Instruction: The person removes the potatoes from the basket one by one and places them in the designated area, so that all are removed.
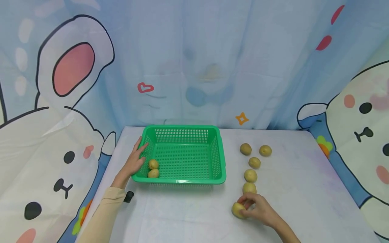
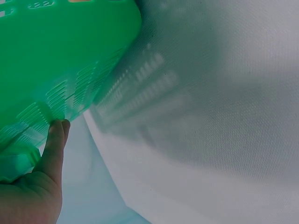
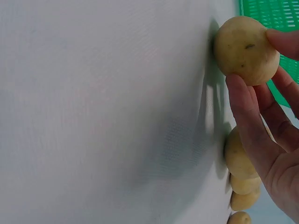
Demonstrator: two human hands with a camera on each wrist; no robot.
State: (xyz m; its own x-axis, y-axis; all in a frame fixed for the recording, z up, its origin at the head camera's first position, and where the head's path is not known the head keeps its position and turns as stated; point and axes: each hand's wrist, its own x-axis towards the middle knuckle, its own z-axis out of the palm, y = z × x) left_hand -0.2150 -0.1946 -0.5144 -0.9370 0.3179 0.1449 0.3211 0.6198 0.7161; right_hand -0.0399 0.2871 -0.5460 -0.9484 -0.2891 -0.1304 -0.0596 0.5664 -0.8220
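Observation:
In the head view my left hand [image 1: 133,163] lies across the left rim of a green plastic basket [image 1: 179,181]. Its fingers are fairly straight, some reaching inside; the left wrist view shows fingertips [image 2: 58,125] against the slotted outer wall [image 2: 56,70]. Two yellow potatoes [image 1: 153,164] sit in the basket's front left corner. Toward the table's front, my right hand [image 1: 258,209] pinches a round potato [image 3: 245,51] between thumb and fingers, low over the white cloth. Just behind it, a column of several more potatoes [image 1: 250,176] runs away from me, right of the basket.
The table [image 1: 188,216] has a white cover. A small black object [image 1: 129,196] lies beside my left sleeve [image 1: 104,211]. Two of the farthest potatoes [image 1: 265,151] stand side by side. A patterned blue curtain [image 1: 188,60] hangs behind the table.

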